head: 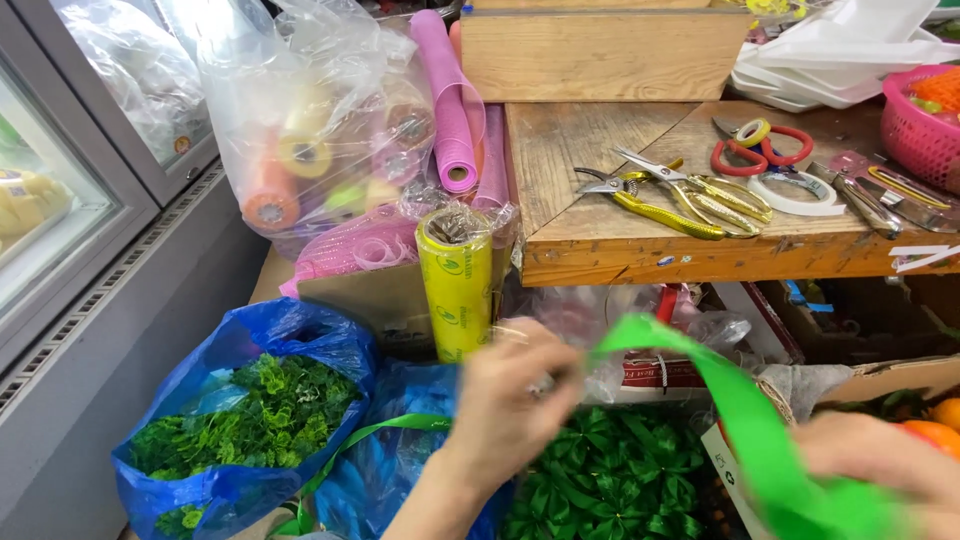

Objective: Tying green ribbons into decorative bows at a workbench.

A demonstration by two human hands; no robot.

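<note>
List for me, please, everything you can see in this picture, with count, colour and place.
ribbon: one, bright green, stretched between both hands
blue bags: two, lower left, one holding green foliage
green bows: a heap, bottom centre
yellow roll: one, upright, centre
pink mesh rolls: several, leaning by the wooden table
clear bag of spools: one, upper left
shears: at least two pairs, yellow-handled, on table
scissors: one, red-handled, on table
basket: one, pink, right edge
left hand: blurred, pinching ribbon
right hand: blurred, on ribbon
</note>
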